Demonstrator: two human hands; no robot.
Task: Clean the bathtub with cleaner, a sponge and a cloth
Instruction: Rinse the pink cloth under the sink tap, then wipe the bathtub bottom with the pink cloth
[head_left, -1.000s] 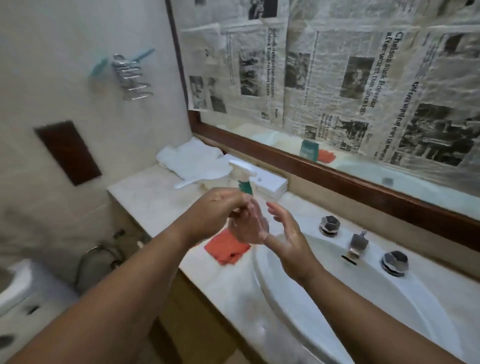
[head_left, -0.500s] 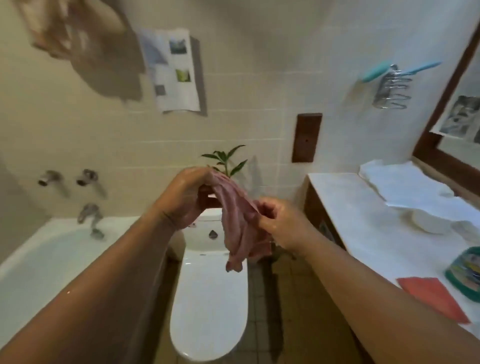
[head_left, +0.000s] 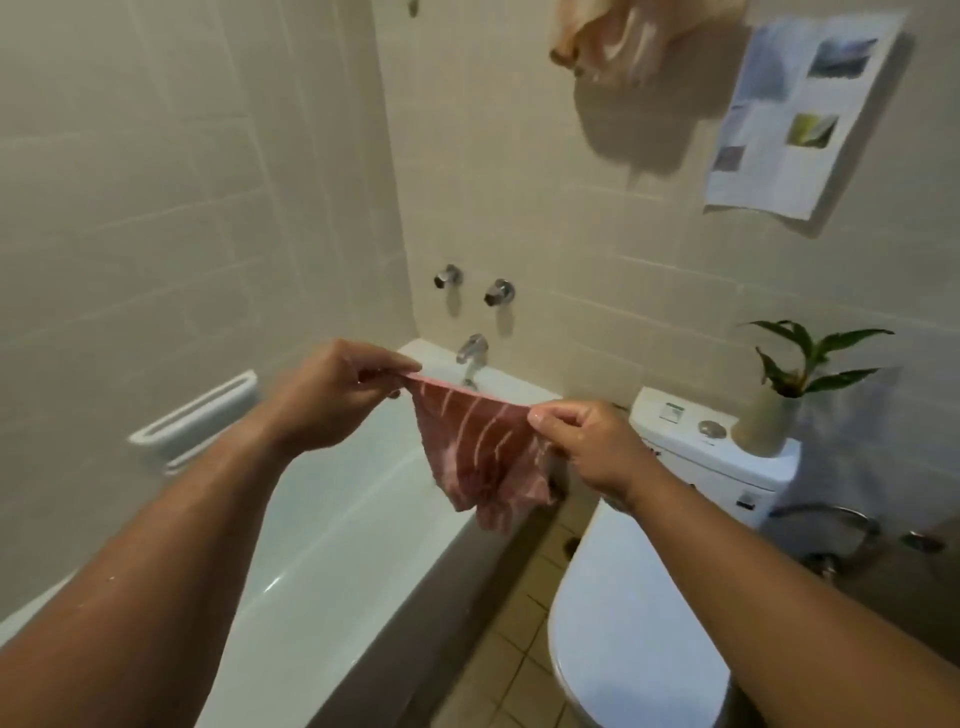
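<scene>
soft cloth (head_left: 480, 452), glossy bathtub (head_left: 332, 519)

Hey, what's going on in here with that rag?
A person stands by the bathtub, holding a pink striped cloth spread between both hands. The left hand pinches one top corner and the right hand pinches the other, so the cloth hangs open in the air near the tap end of the tub, touching nothing else. A toilet sits to the right. No sponge or cleaner is in view.
</scene>
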